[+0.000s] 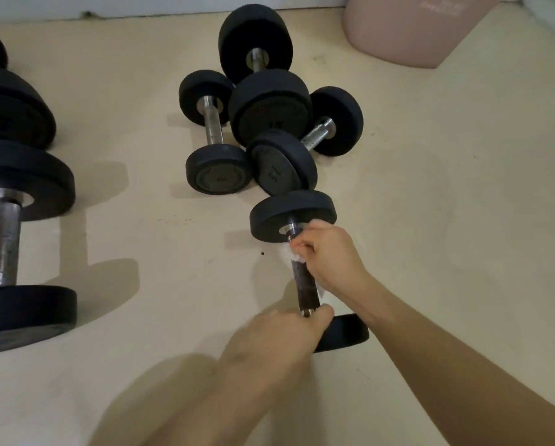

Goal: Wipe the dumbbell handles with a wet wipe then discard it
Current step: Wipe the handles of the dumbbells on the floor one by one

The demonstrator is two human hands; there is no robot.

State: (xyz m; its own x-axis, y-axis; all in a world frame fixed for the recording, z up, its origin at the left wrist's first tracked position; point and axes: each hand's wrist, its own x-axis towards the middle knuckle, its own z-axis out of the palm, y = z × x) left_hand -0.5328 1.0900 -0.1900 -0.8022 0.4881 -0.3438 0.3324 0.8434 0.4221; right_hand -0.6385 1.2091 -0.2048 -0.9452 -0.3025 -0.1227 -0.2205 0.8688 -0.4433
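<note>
Pink bin [411, 30] sits at top right on the beige floor [446, 204], cropped by the frame edge, inside not visible, so contents can't be told. It carries pale lettering near the top, too blurred to read. Right hand [329, 252] is closed around the far end of the near dumbbell's handle [305, 286], with the white wet wipe [285, 252] bunched between fingers and bar; a bit of wipe also shows below the palm, right of the bar. Left hand [279, 336] is clamped on the near end of the same handle, just beside the near plate [343, 333]. That hand is motion-blurred. Near dumbbell [293, 217] lies on the floor roughly lengthwise away from the camera, far plate just beside the cluster behind it. Cluster of three dumbbells: a big one [269, 107] in the middle with "15" faintly readable on its near plate face, a small one [213, 123] to its left, and another [284, 162] angled to the right, plate marked what looks like "7.5", upside down in view. Large dumbbell [2, 246] at left edge, dull metal handle, and more dark plates [9, 107] behind it, partly cut off.
</note>
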